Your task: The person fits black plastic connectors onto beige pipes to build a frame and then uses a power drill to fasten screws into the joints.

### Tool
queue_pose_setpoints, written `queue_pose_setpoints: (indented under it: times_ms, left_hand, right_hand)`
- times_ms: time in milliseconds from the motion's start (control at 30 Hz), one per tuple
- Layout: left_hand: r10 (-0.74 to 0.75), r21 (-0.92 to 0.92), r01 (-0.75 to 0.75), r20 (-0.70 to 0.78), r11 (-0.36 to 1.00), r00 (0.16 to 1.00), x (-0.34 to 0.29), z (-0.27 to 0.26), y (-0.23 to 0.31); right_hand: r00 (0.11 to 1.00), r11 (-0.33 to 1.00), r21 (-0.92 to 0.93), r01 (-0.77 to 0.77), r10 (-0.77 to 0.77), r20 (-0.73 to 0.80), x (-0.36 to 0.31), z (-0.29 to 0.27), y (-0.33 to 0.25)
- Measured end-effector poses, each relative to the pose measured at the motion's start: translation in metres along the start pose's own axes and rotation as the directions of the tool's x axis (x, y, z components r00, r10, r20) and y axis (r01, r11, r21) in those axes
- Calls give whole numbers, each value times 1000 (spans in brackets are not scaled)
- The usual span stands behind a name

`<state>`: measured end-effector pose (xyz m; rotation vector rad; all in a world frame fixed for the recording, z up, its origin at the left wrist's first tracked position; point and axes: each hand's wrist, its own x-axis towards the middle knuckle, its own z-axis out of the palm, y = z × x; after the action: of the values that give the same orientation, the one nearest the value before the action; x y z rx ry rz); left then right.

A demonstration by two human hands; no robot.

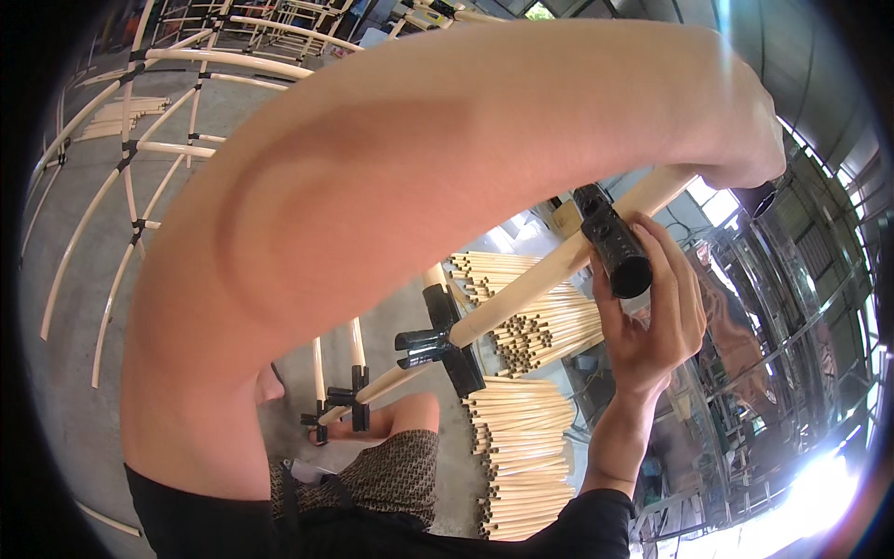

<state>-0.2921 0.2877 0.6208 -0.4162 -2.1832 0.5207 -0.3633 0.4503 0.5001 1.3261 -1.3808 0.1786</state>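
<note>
My left arm arches across the view, and my left hand (745, 140) is closed at the upper end of a cream-coloured pole (531, 279); its fingers are mostly hidden. A black tube end (759, 198) shows just below that hand. My right hand (656, 321) wraps its fingers and thumb around a black pipe joint (615, 244) fitted on the same pole. Lower down, the pole meets another black pipe joint (442, 340) with open half-round sockets. Further black joints (349, 401) sit near my knee.
Bundles of cream pipes (521, 447) lie stacked beyond the pole. At the left stands a frame of joined pipes (130, 144) on the grey floor (84, 270). Metal racking with shiny wrapped material (736, 326) is at the right.
</note>
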Motion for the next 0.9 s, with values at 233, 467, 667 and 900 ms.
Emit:
queue_pose_setpoints:
  times_ms: [233,467,667,900]
  left_hand:
    - [60,-5,-60,-55,998,997,20,2,-4]
    - [-24,-9,24,-38,1000,999,11,-9,-1]
    - [0,-9,0,18,1000,1000,-3,-3,4]
    - [9,-10,-9,31,1000,999,-7,-11,1]
  right_hand:
    - [998,996,-58,61,-62,-12,1,-1,-3]
    - [992,999,-13,30,-31,-126,0,7,-9]
    - [996,999,4,-39,39,-80,-11,5,-10]
    - [993,996,57,-75,80,-89,-10,6,-13]
